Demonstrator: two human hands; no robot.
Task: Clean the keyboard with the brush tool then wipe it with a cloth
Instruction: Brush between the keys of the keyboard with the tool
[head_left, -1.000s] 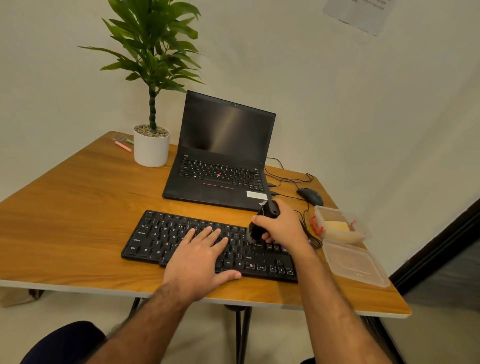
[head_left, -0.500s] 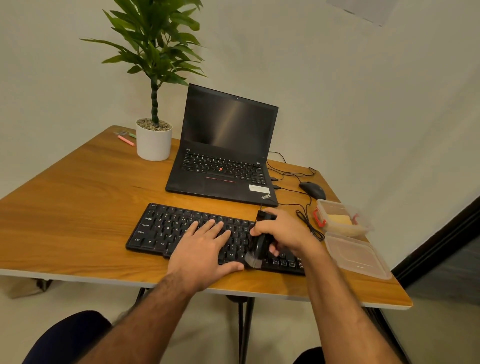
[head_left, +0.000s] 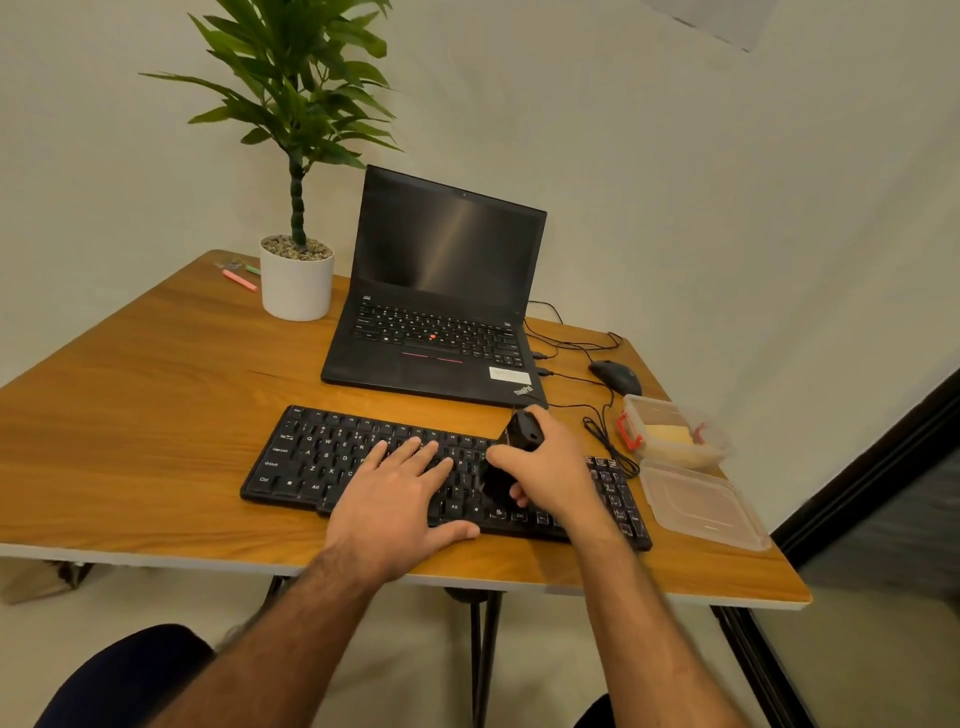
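**Brush on the keys, other hand pinning the board**

From my feed: the black keyboard (head_left: 363, 457) sits on the wooden table (head_left: 156, 405), just in front of the laptop (head_left: 436, 312). My left hand (head_left: 400, 499) lies flat on the keys, fingers spread. My right hand (head_left: 550, 467) curls around the black brush tool (head_left: 511, 457), bristle end down on the keys right of center. The yellow cloth (head_left: 670, 436) sits in a clear container (head_left: 717, 441) to the right.

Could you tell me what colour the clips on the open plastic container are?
The clips on the plastic container are red; the head view shows them.
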